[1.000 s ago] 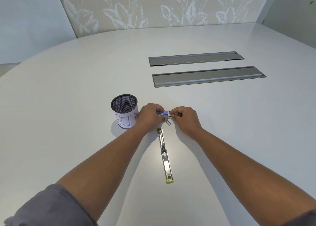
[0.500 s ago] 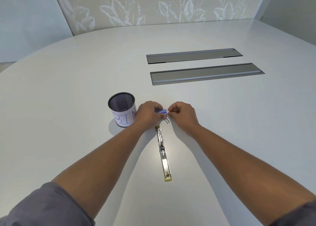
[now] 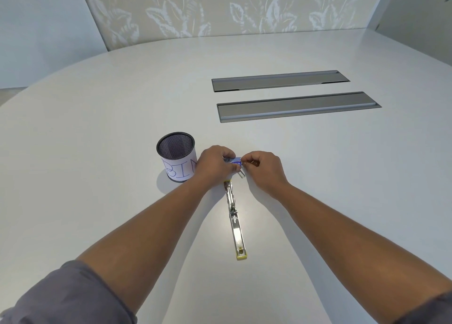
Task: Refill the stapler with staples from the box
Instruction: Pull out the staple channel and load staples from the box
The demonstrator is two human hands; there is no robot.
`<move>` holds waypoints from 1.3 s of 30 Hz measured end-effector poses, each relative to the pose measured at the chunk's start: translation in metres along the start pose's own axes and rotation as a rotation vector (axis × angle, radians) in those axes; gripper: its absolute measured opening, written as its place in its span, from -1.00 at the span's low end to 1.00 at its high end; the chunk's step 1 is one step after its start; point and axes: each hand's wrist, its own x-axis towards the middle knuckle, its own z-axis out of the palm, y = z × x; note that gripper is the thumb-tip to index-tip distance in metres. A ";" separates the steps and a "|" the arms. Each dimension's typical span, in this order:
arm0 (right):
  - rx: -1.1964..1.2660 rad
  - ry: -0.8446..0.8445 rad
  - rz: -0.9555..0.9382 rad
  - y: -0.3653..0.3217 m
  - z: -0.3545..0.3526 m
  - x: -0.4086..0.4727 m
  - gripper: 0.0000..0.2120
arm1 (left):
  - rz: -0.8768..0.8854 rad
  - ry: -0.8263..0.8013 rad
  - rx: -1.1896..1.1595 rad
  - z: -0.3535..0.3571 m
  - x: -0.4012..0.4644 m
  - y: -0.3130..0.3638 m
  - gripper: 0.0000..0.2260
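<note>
A small blue staple box (image 3: 233,160) is held just above the white table, beyond the stapler's far end. My left hand (image 3: 215,164) grips its left part, and my right hand (image 3: 264,168) pinches its right end with curled fingers. A short strip of staples (image 3: 241,174) lies on the table under the box. The stapler (image 3: 234,219) lies flat and swung fully open between my forearms, its metal channel facing up and its yellow end toward me.
A black mesh cup (image 3: 176,156) with a paper label reading "BIN" stands just left of my left hand. Two long grey recessed panels (image 3: 298,107) are set into the table at the far right. The patterned wall stands behind the table's curved edge.
My right hand has moved in a little along the box's end. Both hands stay on the box. The stapler and cup have not moved; only the camera shifted slightly.
</note>
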 end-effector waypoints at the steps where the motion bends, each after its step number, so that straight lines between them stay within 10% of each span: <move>1: 0.024 -0.001 0.009 0.001 0.000 0.000 -0.84 | 0.004 -0.001 0.003 0.001 0.000 0.001 -0.68; 39: 0.043 -0.010 -0.005 0.007 0.005 -0.001 -0.84 | 0.049 -0.008 0.100 0.001 -0.001 0.003 -0.87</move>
